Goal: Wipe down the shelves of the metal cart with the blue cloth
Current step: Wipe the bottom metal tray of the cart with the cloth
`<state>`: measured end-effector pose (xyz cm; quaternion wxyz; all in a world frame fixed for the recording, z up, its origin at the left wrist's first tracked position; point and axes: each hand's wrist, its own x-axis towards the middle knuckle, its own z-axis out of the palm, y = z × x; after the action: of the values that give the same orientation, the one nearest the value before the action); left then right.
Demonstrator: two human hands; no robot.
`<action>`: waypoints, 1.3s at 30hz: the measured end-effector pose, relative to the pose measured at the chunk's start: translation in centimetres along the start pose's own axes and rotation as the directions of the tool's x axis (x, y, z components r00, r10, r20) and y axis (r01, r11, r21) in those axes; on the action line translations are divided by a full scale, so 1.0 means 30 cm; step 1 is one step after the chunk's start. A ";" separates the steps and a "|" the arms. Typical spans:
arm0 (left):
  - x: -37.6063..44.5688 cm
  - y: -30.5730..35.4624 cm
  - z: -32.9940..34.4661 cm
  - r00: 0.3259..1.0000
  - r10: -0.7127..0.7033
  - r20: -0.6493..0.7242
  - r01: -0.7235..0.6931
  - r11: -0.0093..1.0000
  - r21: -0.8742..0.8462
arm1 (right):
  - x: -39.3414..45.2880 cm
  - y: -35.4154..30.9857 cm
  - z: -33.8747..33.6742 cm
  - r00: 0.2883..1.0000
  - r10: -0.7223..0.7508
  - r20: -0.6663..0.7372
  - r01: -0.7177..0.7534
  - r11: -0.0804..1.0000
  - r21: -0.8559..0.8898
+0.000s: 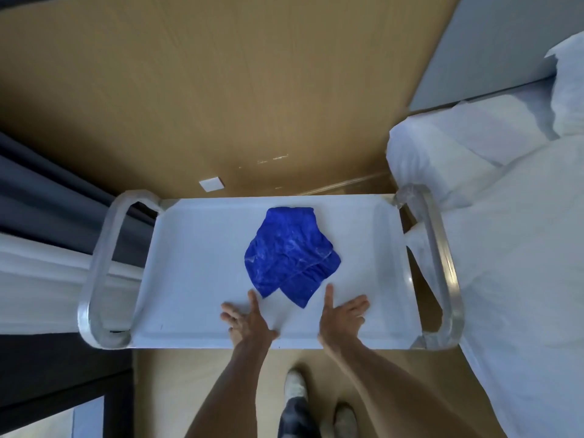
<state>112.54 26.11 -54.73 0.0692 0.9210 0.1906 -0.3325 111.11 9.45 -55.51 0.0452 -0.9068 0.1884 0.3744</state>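
A metal cart point(189, 279) stands on a wooden floor point(221, 90), seen from above, its white top shelf point(196, 263) filling the middle of the view. A blue cloth point(292, 252) lies crumpled and partly folded on that shelf, a little right of centre and nearer the far edge than the near one. Both of the person's hands reach over the near edge of the shelf. The left hand point(245, 317) has its fingers point(229, 311) spread and straight, holding nothing, and sits just short of the cloth's near corner. The right hand point(343, 314) is likewise spread with straight fingers, gripping nothing, just to the right of that corner. Whether the palms touch the shelf cannot be told. Neither hand touches the cloth. Rounded metal handles wrapped in clear film rise at the left end point(101, 270) and right end point(442, 267) of the cart. A bed point(505, 248) with white sheets is right beside the right handle. The person's shoes point(295, 384) show on the floor below the cart.
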 end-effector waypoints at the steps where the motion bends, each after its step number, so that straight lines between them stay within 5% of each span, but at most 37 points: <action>1: 0.029 0.021 -0.023 1.000 -0.009 -0.004 0.009 1.000 -0.006 | 0.034 -0.019 -0.033 1.000 -0.005 -0.009 0.005 1.000 0.009; 16: 0.418 0.297 -0.324 0.992 -0.128 0.023 0.130 0.978 -0.161 | 0.506 -0.243 -0.497 0.997 -0.075 -0.021 0.074 0.997 -0.039; 39: 0.662 0.479 -0.556 0.987 -0.161 0.022 0.162 0.979 -0.125 | 0.761 -0.334 -0.781 0.989 -0.147 0.013 0.147 0.988 -0.046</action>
<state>142.06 23.23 -54.57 0.1012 0.8944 0.2850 -0.3295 145.17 6.47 -55.23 0.0524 -0.9172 0.1121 0.3786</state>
